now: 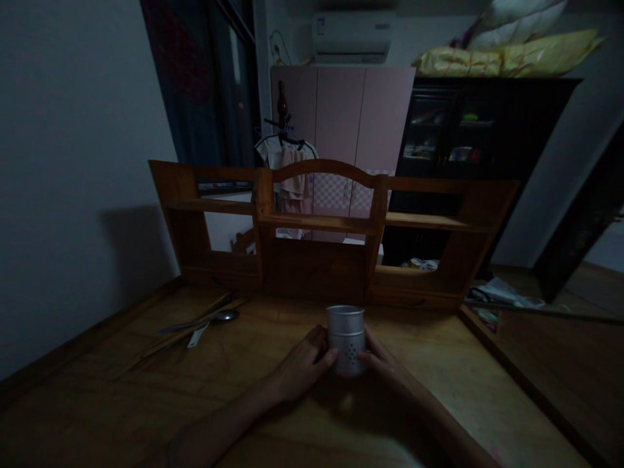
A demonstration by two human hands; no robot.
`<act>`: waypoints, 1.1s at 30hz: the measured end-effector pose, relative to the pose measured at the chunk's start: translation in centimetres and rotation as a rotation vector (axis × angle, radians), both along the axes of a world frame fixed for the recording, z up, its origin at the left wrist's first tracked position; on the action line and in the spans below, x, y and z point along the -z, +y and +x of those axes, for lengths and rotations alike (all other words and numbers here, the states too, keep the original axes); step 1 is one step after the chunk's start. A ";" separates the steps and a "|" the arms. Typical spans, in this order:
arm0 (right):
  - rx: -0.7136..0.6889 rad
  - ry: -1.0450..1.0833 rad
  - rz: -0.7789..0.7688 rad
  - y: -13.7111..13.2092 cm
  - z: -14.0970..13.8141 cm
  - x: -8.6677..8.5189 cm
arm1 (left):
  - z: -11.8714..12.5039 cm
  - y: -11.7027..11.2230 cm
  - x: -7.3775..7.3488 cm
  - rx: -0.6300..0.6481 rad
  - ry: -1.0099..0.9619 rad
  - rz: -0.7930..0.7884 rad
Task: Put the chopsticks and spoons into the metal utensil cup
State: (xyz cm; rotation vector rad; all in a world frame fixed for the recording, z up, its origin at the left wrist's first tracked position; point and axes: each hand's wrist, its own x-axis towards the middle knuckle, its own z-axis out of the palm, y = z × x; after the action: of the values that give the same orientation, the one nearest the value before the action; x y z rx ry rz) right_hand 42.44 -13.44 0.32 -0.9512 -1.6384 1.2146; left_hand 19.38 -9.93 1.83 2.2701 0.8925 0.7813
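A small silver metal cup (346, 338) with holes in its lower wall stands upright on the wooden desk (146, 403), near the middle. My left hand (305, 367) curls round its left side, thumb against the front. My right hand (380, 359) wraps the right side, fingers bent on the metal. Both hands hold the cup between them while it rests on the desk.
A spoon (225, 316), chopsticks (195, 322) and other thin utensils lie at the desk's left. A wooden shelf unit (322, 224) runs along the back edge. Wall on the left; a dark cabinet (468, 136) and pink wardrobe (361, 110) beyond.
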 end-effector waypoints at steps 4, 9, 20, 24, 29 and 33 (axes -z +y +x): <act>-0.030 0.039 -0.009 0.0 -0.2 0.0 | 0.0 0.0 0.1 0.000 0.001 0.007; -0.024 0.034 0.011 0.0 -0.1 0.2 | 0.0 0.0 0.0 0.016 -0.007 0.015; -0.027 0.016 -0.044 -0.6 -0.2 -0.6 | -0.1 -0.1 -0.2 0.005 0.015 0.025; -0.025 0.013 -0.039 -0.5 -0.2 -0.4 | -0.1 -0.1 -0.2 0.022 0.011 0.025; 0.002 -0.028 -0.031 -0.8 -0.5 -0.8 | -0.1 0.1 0.2 0.022 -0.008 0.013; 0.165 -0.136 0.030 -1.0 -1.1 -1.1 | 0.1 0.4 0.5 0.010 -0.016 -0.002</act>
State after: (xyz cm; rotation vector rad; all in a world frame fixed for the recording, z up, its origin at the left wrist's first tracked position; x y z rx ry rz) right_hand 41.39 -14.40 1.37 -1.1481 -1.6427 1.0308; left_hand 19.46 -9.53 1.33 2.2616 0.8730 0.7923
